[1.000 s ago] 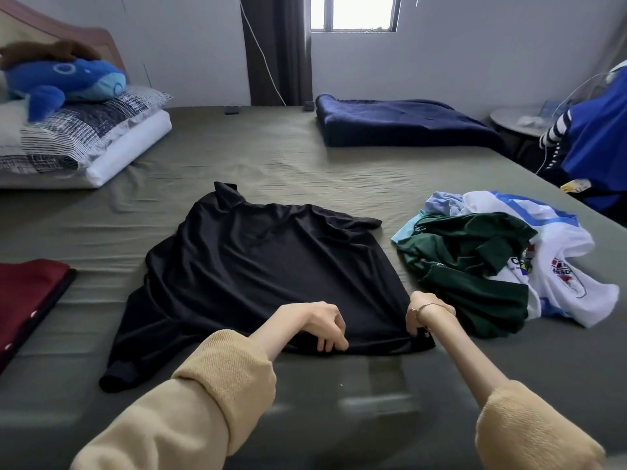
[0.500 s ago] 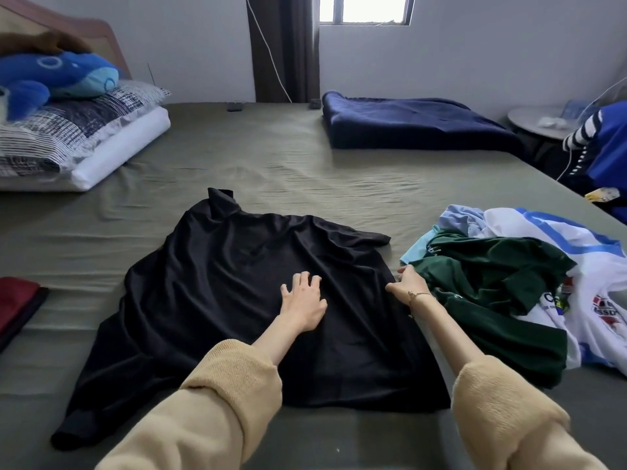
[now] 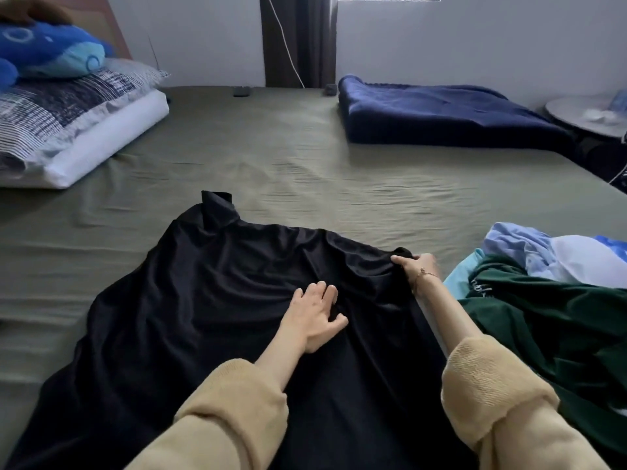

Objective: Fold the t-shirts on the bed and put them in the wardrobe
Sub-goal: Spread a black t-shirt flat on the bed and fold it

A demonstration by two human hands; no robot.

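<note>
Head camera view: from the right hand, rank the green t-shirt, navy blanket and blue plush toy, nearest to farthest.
From the right hand:
1. Green t-shirt, just to its right.
2. Navy blanket, far side of the bed.
3. Blue plush toy, far left on the pillows.

Left hand [image 3: 314, 318] flat, fingers spread — palm pressing down, right hand [image 3: 415, 268] stretched forward, fingers curled in a grip
</note>
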